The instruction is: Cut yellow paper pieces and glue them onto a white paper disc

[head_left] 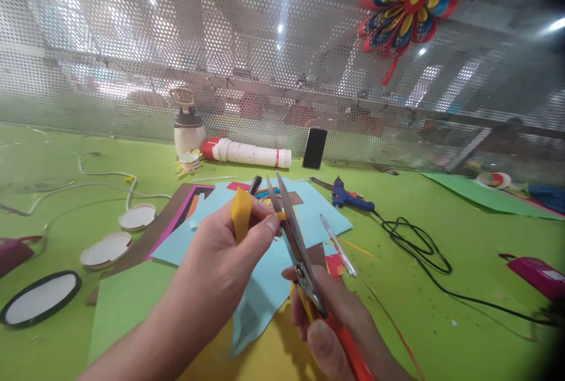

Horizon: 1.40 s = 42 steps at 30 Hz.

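Observation:
My left hand (229,251) pinches a small strip of yellow-orange paper (241,216) between thumb and fingers. In my right hand (335,322) is a pair of scissors (296,228) with orange handles, my fingers wrapped round the grips. The blades point up and away from me and stand slightly apart. One end of the yellow paper lies at the blades, close by my left thumb tip. Below both hands, light blue paper sheets (269,287) and scraps cover part of the table.
A blue glue gun (351,195) with a coiled black cord (415,245) lies right, near a pen (338,245). At the back stand a white jug (189,133), a stack of paper cups (251,152) and a phone (315,148). White discs (106,249) lie left.

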Motion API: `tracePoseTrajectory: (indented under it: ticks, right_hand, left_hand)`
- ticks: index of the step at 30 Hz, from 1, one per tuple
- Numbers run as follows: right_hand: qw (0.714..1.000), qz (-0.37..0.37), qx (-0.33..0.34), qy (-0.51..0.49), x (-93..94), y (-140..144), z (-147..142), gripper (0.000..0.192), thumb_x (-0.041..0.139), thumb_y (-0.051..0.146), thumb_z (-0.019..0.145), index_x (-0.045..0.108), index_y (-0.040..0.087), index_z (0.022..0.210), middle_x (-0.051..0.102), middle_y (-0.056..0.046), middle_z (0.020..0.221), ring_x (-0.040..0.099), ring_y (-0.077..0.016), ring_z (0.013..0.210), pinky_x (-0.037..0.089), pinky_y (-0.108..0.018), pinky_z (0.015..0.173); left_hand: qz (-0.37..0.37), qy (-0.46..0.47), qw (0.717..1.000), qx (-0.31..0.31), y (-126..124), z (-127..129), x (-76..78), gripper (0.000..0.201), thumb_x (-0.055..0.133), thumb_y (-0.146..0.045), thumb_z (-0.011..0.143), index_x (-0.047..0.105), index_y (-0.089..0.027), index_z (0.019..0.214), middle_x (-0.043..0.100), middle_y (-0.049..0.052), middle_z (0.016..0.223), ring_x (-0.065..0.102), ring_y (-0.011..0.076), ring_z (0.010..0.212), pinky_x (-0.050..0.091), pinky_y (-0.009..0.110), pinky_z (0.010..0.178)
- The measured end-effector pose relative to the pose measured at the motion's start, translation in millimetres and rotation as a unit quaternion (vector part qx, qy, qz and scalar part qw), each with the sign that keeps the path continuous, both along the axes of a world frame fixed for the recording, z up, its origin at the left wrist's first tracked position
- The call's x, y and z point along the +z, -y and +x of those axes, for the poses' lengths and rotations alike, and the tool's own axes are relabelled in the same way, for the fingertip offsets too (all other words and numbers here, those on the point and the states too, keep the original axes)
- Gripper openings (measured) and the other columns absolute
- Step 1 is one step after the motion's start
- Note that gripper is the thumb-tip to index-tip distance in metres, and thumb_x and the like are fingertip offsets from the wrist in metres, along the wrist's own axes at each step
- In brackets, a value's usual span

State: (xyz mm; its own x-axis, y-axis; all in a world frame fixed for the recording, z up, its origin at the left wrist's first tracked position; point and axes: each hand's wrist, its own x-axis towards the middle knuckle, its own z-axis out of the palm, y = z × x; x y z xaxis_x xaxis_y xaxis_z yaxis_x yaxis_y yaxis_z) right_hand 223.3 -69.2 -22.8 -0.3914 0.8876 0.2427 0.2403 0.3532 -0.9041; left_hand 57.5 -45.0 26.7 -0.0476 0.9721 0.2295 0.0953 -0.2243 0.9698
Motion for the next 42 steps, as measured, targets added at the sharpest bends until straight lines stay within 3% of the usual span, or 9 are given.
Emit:
tracePoseTrajectory:
  ticks: [3,8,21,34,42]
  right_hand:
    - [1.000,0.000,0.004,-0.005,3.0,0.9,-0.4,0.062,0.036,0.078,0.086,0.057,0.020,0.092,0.048,0.001,0.071,0.044,-0.0116,0.059,0.036,-0.025,0.053]
    - [1.000,-0.007,-0.001,-0.011,5.9,2.4,-0.3,0.062,0.037,0.076,0.087,0.059,0.020,0.101,0.045,0.002,0.068,0.041,-0.0120,0.059,0.034,-0.026,0.053]
    - [1.000,-0.006,-0.001,-0.001,5.1,0.6,-0.6,0.064,0.035,0.077,0.087,0.061,0.020,0.097,0.047,0.001,0.068,0.046,-0.0127,0.057,0.040,-0.025,0.051]
    - [1.000,-0.024,0.010,0.001,-3.2,-4.8,4.9,0.060,0.051,0.074,0.081,0.062,0.022,0.109,0.055,-0.001,0.067,0.052,-0.0161,0.055,0.044,-0.028,0.049]
    - [1.000,-0.011,0.011,-0.003,-7.7,-5.2,3.7,0.065,0.040,0.079,0.083,0.061,0.023,0.107,0.053,0.000,0.066,0.051,-0.0142,0.053,0.042,-0.027,0.048]
  left_hand:
    - [0.001,-0.002,1.000,0.004,0.5,-0.3,0.1,0.018,0.057,-0.033,0.087,0.057,-0.020,0.074,0.048,-0.006,0.061,0.034,0.0081,0.050,0.030,0.026,0.049]
    - [0.006,-0.011,1.000,0.005,0.0,-0.8,1.8,0.016,0.057,-0.032,0.086,0.058,-0.020,0.075,0.049,-0.006,0.061,0.034,0.0084,0.051,0.030,0.026,0.049]
    - [0.010,-0.031,0.999,0.013,0.2,0.1,-0.1,0.018,0.055,-0.033,0.088,0.058,-0.021,0.074,0.044,-0.007,0.057,0.036,0.0091,0.050,0.033,0.026,0.051]
    - [0.035,-0.044,0.998,0.006,0.3,0.5,2.1,0.018,0.054,-0.030,0.089,0.056,-0.020,0.074,0.046,-0.006,0.062,0.039,0.0096,0.056,0.034,0.024,0.052]
    - [0.028,-0.023,0.999,-0.005,-2.1,-1.2,-2.0,0.019,0.054,-0.031,0.089,0.054,-0.020,0.074,0.043,-0.007,0.059,0.034,0.0087,0.051,0.033,0.026,0.053]
